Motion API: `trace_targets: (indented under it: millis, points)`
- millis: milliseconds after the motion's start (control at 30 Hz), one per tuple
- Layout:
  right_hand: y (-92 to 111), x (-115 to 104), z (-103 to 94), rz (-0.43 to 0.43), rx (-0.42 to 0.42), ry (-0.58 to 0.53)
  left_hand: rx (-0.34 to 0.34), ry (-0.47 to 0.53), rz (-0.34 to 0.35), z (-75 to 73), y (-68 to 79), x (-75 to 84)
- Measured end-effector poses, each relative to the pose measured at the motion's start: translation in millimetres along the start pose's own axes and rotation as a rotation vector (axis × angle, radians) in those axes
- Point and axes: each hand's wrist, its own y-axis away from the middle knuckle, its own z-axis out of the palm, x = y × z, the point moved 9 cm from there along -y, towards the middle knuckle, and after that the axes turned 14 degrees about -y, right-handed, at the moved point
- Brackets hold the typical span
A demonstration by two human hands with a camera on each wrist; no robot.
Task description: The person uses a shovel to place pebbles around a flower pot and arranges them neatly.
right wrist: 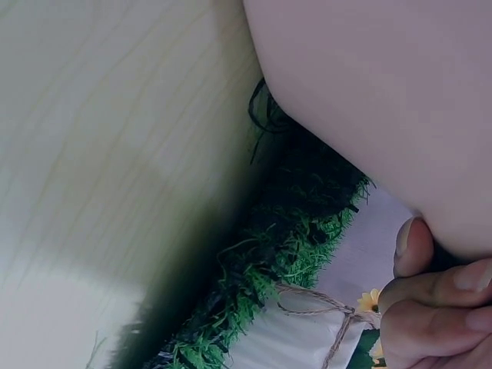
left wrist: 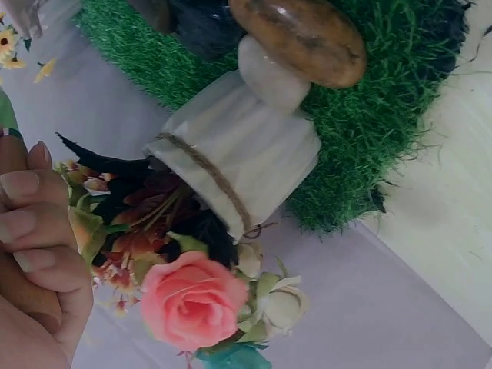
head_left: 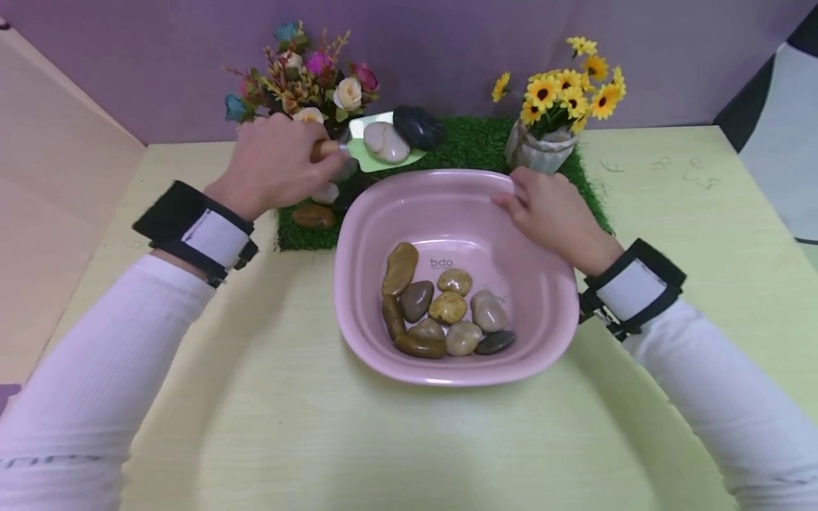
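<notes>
My left hand [head_left: 271,165] grips the wooden handle of a small shovel [head_left: 372,162] with a light green blade, at the back left in the head view. On the blade lie a pale stone [head_left: 386,143] and a black stone [head_left: 418,128]. With thumb and fingers, my right hand [head_left: 557,213] holds the far right rim of a pink basin [head_left: 353,298]. Several brown, grey and pale stones [head_left: 447,307] lie in its near half. In the left wrist view the fingers curl round the handle [left wrist: 27,292]; the blade is mostly out of frame.
Behind the basin lies an artificial grass mat [head_left: 469,142]. Mixed flowers [head_left: 319,81] stand at its left, and a wrapped pot [head_left: 540,149] of yellow flowers at its right. A brown stone [head_left: 313,216] and others sit on the mat's left part. A wall [head_left: 447,50] rises behind.
</notes>
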Motion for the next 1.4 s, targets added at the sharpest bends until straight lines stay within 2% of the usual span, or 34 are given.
trace_targets:
  millis: [167, 500, 800, 1067, 1400]
  points:
    - [-0.1, 0.7, 0.0, 0.009, -0.004, -0.005, -0.012, -0.004, -0.006, 6.5, -1.0, -2.2]
    - [-0.3, 0.5, -0.5, 0.005, -0.004, -0.007, -0.011, -0.017, 0.024, 18.4, -1.2, -2.1]
    - [-0.6, 1.3, 0.7, -0.001, 0.004, 0.015, -0.035, -0.024, -0.004, 30.4, -0.6, -9.3]
    - [-1.5, 2.2, 1.0, 0.001, 0.005, 0.016, -0.075, -0.032, 0.041, 45.6, -0.1, -5.7]
    - [-1.1, 1.8, 0.6, 0.004, 0.0, 0.02, -0.104, 0.004, 0.079, 61.9, 3.1, -2.4]
